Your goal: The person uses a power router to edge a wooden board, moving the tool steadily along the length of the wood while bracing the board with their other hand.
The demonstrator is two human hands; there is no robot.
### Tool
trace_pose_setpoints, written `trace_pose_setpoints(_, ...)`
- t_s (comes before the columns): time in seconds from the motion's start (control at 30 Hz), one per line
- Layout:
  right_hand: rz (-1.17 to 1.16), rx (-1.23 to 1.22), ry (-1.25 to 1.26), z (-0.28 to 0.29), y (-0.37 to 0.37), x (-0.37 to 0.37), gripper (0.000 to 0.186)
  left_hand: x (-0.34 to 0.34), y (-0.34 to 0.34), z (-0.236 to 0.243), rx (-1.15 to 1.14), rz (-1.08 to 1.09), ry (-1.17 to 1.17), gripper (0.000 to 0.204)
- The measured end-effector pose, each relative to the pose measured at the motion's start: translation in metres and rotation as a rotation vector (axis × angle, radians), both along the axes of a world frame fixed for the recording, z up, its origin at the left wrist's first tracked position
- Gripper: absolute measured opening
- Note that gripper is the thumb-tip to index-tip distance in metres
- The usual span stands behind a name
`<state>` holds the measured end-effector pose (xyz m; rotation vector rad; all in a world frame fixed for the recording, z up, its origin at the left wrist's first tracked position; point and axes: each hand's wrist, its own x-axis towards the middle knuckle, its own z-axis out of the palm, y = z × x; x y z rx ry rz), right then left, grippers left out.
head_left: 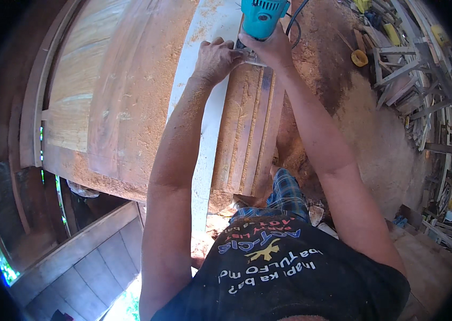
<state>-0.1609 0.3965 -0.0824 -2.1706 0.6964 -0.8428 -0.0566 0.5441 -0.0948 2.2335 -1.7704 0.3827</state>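
Note:
A teal power router (pixel 259 18) with a black cable stands at the top centre on a grooved wooden board (pixel 242 134) dusted with shavings. My right hand (pixel 271 47) grips the router's lower body from the right. My left hand (pixel 215 60) is at the left of the router's base, fingers curled onto it, with the fingertips partly hidden. A long white board (pixel 206 109) lies along the left side of the grooved board, under my left hand.
A wide wooden bench top (pixel 119 107) with sawdust spreads to the left. A slatted panel (pixel 92 267) is at the lower left. Stacked timber offcuts (pixel 413 85) line the right, near a yellow round object (pixel 359 58). My legs show below the grooved board's near end.

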Motion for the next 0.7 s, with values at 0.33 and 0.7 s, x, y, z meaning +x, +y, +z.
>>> trace_pose_setpoints(0.33, 0.091, 0.019, -0.066, 0.014, -0.002, 0.001, 0.076, 0.006, -0.007, 0.001, -0.011, -0.001, 0.001, 0.016)
trace_pose_setpoints(0.7, 0.122, 0.072, -0.154, 0.013, -0.016, 0.011, 0.080, 0.016, -0.021, 0.003, -0.028, -0.012, -0.056, 0.019)
